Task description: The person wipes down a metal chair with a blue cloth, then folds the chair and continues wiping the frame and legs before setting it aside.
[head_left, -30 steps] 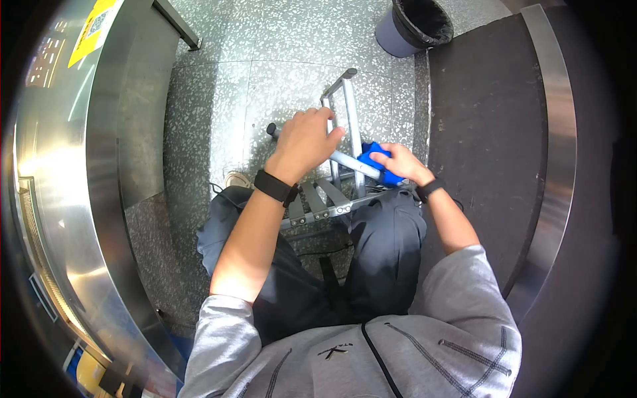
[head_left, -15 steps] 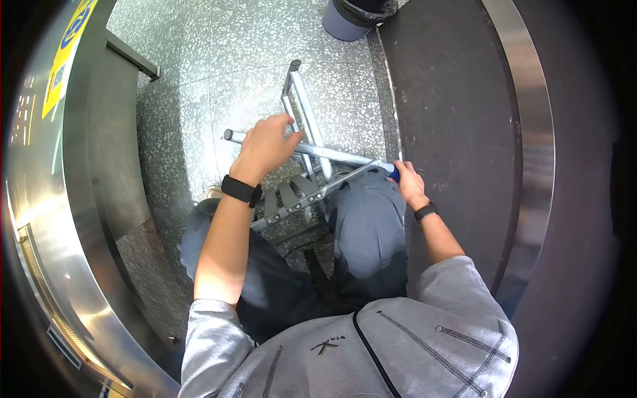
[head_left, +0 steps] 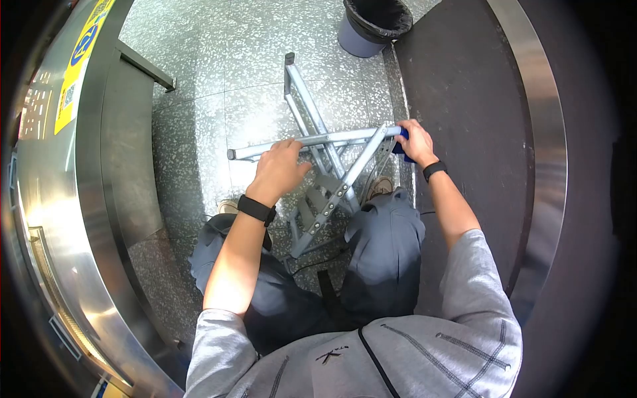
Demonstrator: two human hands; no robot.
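Observation:
A folding chair with a silver tube frame (head_left: 363, 164) stands tilted between my knees, its tubes crossing. Dark grey slats (head_left: 316, 200) are riveted along one lower bar. My left hand (head_left: 279, 171) has its fingers curled over the long tube near the capped left end, with the thumb apart below it. At the tube's other end, my right hand (head_left: 417, 143) is closed around the frame beside a blue part, most of which the hand covers.
A bin with a black liner (head_left: 375, 33) stands at the top. A dark panel (head_left: 468, 132) runs along the right, and a steel counter (head_left: 99, 199) with a yellow sticker (head_left: 81, 56) along the left. My shoes (head_left: 379, 186) are on the speckled floor (head_left: 192, 126).
The chair has turned, its right end rising off my right knee and moving forward. My right hand has moved up with it, while my left hand has shifted slightly right and down.

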